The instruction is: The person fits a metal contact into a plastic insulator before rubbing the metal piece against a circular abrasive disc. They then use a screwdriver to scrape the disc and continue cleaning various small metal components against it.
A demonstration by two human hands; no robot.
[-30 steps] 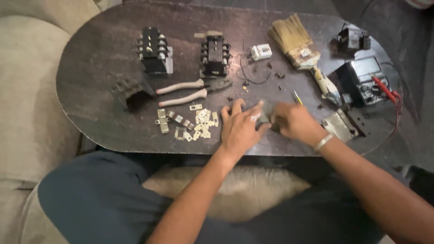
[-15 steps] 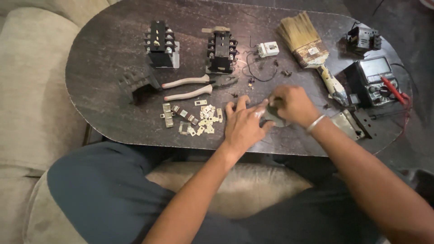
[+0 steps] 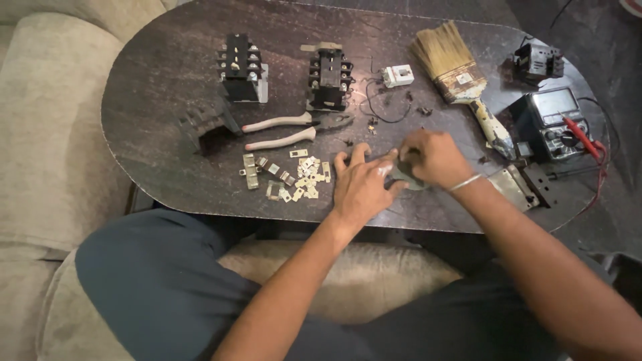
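Near the table's [image 3: 167, 160] front edge, our left hand [image 3: 361, 187] and right hand [image 3: 431, 157] close together on a small grey part [image 3: 404, 177], fingers curled, wrists low. We judge a slip could knock it into the loose brass contacts [image 3: 294, 180] beside our left hand, scattering them.

Small grey part [image 3: 404, 175] at table's near edge, mostly hidden, clasped between hands.

I have one view only, from the camera on the person's head. It looks steeply down and forward over the lap onto the oval dark desk [image 3: 167, 120], near enough that the desk nearly fills the frame, its far right end cut off at the edge.
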